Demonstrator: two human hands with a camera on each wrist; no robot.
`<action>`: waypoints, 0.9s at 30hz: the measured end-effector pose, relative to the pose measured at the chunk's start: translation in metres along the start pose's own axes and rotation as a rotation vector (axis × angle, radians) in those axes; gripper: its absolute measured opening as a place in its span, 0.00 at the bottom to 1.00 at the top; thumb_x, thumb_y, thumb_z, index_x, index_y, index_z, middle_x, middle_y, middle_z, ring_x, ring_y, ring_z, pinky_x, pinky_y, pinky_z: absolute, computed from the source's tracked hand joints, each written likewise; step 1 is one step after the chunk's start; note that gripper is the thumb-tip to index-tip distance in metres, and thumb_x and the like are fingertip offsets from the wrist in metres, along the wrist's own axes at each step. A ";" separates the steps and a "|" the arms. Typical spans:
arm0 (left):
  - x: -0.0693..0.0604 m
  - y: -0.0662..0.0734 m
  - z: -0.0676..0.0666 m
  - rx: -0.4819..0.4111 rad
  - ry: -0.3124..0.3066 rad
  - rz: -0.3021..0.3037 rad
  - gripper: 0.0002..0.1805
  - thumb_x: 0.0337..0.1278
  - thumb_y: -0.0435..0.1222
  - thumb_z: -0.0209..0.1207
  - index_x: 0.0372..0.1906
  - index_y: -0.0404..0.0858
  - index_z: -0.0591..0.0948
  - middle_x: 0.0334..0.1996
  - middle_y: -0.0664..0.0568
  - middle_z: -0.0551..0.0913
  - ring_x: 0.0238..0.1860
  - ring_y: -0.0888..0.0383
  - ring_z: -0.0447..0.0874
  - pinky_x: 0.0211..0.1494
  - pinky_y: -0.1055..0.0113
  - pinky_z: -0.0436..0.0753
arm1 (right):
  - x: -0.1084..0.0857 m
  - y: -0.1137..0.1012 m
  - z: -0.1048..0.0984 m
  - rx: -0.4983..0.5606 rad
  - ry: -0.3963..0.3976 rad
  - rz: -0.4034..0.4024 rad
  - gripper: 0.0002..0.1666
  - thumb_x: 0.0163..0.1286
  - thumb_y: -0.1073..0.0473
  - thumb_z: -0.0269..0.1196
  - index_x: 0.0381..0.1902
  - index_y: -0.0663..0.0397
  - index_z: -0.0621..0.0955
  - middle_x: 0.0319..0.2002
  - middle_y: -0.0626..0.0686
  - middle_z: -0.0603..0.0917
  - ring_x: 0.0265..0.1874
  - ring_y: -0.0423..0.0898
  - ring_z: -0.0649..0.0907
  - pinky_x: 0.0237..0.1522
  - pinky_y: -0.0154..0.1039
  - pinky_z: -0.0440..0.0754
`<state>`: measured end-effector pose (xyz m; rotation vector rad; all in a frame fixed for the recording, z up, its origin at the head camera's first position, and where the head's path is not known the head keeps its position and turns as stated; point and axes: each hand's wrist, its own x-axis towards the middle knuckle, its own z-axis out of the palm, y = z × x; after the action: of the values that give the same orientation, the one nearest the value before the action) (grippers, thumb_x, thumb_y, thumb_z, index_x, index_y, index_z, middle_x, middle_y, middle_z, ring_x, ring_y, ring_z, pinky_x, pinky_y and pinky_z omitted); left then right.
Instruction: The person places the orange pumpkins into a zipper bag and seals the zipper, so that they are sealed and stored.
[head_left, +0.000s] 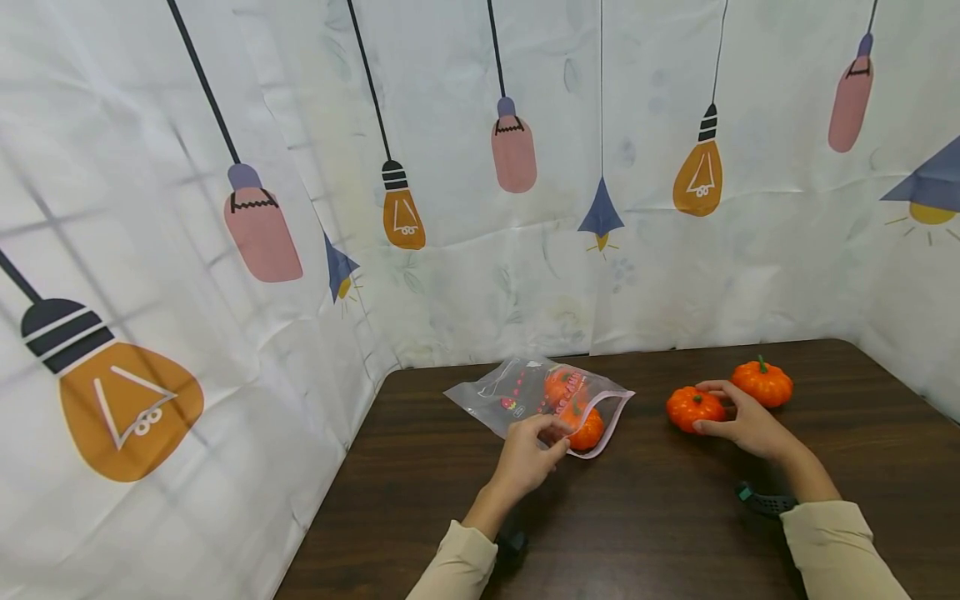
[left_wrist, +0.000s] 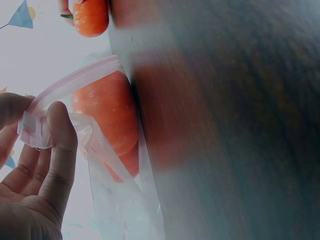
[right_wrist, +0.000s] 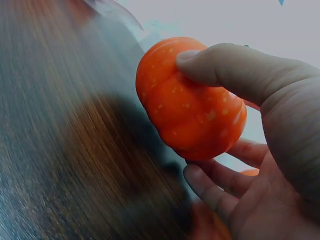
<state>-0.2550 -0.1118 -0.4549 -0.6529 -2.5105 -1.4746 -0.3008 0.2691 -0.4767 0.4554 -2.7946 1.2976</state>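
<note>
A clear zip bag [head_left: 491,398] with a pink-edged opening lies on the table, two small orange pumpkins [head_left: 585,430] inside it. Between thumb and fingers my left hand [head_left: 522,458] pinches the bag's rim near the zip [left_wrist: 31,127], and the mouth gapes toward the right. My right hand [head_left: 746,423] grips another small pumpkin [right_wrist: 187,107], thumb on one side and fingers on the other. In the right wrist view a gap and a shadow show between that pumpkin and the tabletop. Just behind the right hand sits one more pumpkin [head_left: 762,383] with a green stem.
The dark wooden table [head_left: 630,517] reaches back to a white curtain [head_left: 465,283] printed with hanging lamps. Dark bands [head_left: 765,502] are on both wrists.
</note>
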 end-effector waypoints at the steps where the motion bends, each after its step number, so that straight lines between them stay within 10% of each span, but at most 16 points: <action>1: 0.000 0.000 0.000 0.000 0.001 -0.001 0.06 0.59 0.27 0.67 0.40 0.36 0.87 0.30 0.46 0.87 0.25 0.60 0.82 0.22 0.73 0.83 | 0.000 0.000 0.000 0.001 0.001 -0.005 0.42 0.69 0.48 0.69 0.72 0.61 0.66 0.69 0.72 0.69 0.60 0.70 0.74 0.54 0.66 0.78; 16: 0.001 -0.002 0.000 0.010 0.035 0.030 0.06 0.59 0.25 0.67 0.40 0.36 0.88 0.30 0.46 0.86 0.27 0.61 0.81 0.21 0.72 0.83 | 0.005 -0.013 0.005 0.040 -0.021 -0.047 0.40 0.70 0.49 0.68 0.72 0.59 0.66 0.69 0.73 0.69 0.62 0.72 0.73 0.57 0.69 0.77; 27: 0.002 -0.004 0.000 0.020 0.052 0.049 0.06 0.58 0.26 0.67 0.39 0.37 0.88 0.29 0.47 0.85 0.25 0.63 0.80 0.21 0.73 0.83 | 0.008 -0.027 0.011 0.046 -0.062 -0.089 0.38 0.70 0.49 0.68 0.71 0.56 0.68 0.67 0.71 0.72 0.60 0.67 0.76 0.52 0.51 0.80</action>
<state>-0.2585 -0.1127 -0.4579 -0.6584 -2.4493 -1.4296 -0.2998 0.2419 -0.4626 0.6246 -2.7629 1.3542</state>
